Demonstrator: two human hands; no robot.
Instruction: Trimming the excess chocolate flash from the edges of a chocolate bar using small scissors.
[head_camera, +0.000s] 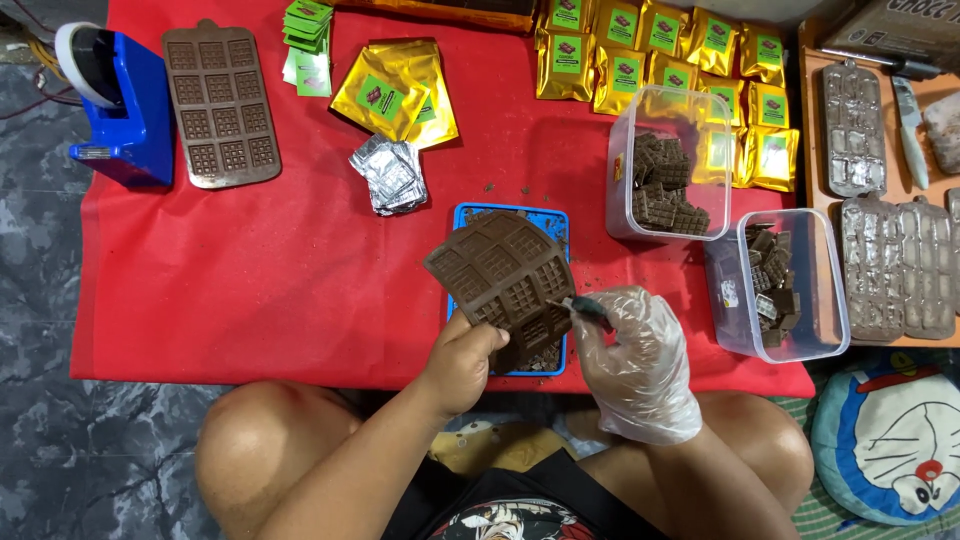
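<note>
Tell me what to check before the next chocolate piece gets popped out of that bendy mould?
1. Left hand grips the brown silicone mould: ok.
2. Right hand wears its clear glove: ok.
3. Right fingertips pinch at the mould's edge: ok.
4. Blue tray lies under the mould to catch crumbs: ok.
5. Near clear tub is open, with room for more pieces: ok.
6. How many pieces are left in the mould: cannot tell.
</note>
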